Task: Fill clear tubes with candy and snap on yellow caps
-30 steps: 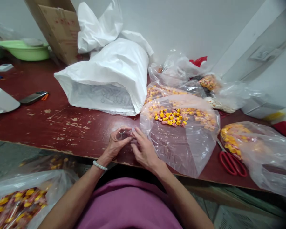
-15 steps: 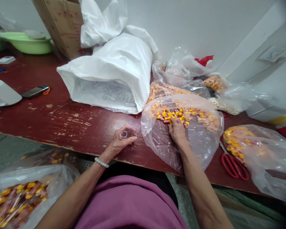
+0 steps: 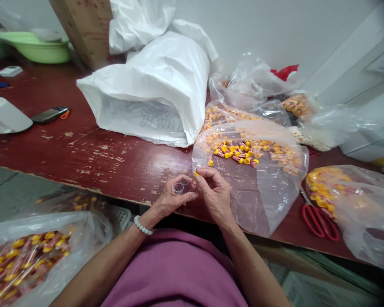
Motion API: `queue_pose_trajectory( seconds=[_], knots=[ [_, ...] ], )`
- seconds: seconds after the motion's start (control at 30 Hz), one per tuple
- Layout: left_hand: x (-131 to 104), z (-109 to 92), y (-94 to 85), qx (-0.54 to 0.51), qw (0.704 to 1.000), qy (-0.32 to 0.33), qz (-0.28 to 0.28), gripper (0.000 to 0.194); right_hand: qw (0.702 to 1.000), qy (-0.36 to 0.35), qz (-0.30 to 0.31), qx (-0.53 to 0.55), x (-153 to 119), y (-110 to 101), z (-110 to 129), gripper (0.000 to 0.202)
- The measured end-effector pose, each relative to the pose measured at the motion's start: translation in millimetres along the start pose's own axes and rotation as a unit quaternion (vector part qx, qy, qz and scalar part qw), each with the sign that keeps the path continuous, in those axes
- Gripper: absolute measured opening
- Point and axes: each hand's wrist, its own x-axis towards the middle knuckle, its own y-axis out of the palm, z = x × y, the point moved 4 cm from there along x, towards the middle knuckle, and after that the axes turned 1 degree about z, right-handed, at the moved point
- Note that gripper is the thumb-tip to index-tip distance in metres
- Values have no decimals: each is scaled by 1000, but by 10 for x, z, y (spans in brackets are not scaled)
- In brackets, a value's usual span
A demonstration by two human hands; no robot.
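Observation:
My left hand (image 3: 173, 197) is wrapped round a clear plastic tube (image 3: 178, 188), its round end facing me, above the table's front part. Close beside it on the right, my right hand (image 3: 215, 194) pinches a small yellow-capped piece (image 3: 195, 175) with a reddish wrapped body. Behind my hands, many similar pieces (image 3: 237, 150) lie in an open clear plastic bag (image 3: 262, 204). A big white sack (image 3: 166, 70) lies on its side at the back, its mouth toward me, with many clear tubes (image 3: 156, 116) inside.
Red scissors (image 3: 318, 221) and another bag of yellow-capped pieces (image 3: 326, 187) lie on the right. A phone (image 3: 51, 114), a white container (image 3: 8, 115) and a green basin (image 3: 40, 47) are at left. Below the table's left edge, a bag holds filled tubes (image 3: 25, 256).
My right hand has left the pile and moved left to my left hand, now with a yellow-capped piece in its fingers. My left hand has shifted slightly right; the whole view has shifted a little.

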Motion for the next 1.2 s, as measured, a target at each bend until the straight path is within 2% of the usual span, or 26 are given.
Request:
queue_pose_trajectory(
  seconds=[0.1, 0.23, 0.37, 0.43, 0.53, 0.6, 0.67, 0.73, 0.8, 0.9, 0.97, 1.07, 1.2],
  knots=[
    [-40, -6, -3, -89, 996, -31, -6, 28, 994, -67, 50, -74, -33, 0, 49, 10],
    [-73, -12, 25, -185, 981, -59, -20, 28, 958, -176, 103, -199, -68, 5, 187, 13],
    [-81, -37, 52, -230, 968, -93, -35, 32, 934, -212, 154, -241, -88, 30, 259, 15],
    [-65, -67, 13, -215, 970, -100, -43, 31, 940, -203, 150, -229, -40, -27, 215, 16],
    [-24, -111, -129, -201, 972, -90, -81, 30, 964, -136, 33, -226, 188, -264, -22, 24],
    [1, -116, -219, -210, 969, -82, -104, 29, 952, -82, -32, -293, 404, -400, -259, 28],
    [17, -92, -261, -217, 966, -88, -110, 29, 929, -72, 2, -363, 619, -401, -475, 28],
    [20, -47, -267, -213, 964, -105, -118, 31, 915, -86, 62, -389, 775, -316, -627, 30],
    [15, 0, -253, -202, 964, -119, -122, 34, 907, -96, 103, -398, 852, -212, -708, 34],
    [9, 40, -233, -177, 972, -107, -109, 33, 897, -84, 126, -415, 864, -116, -752, 27],
    [8, 45, -230, -156, 979, -87, -98, 31, 897, -66, 119, -421, 853, -129, -766, 21],
    [3, 34, -222, -123, 984, -80, -101, 30, 903, -30, 76, -422, 847, -266, -788, 16],
    [1, -27, -163, -67, 987, -98, -109, 33, 918, 16, -14, -397, 755, -505, -681, 33]
  ],
)
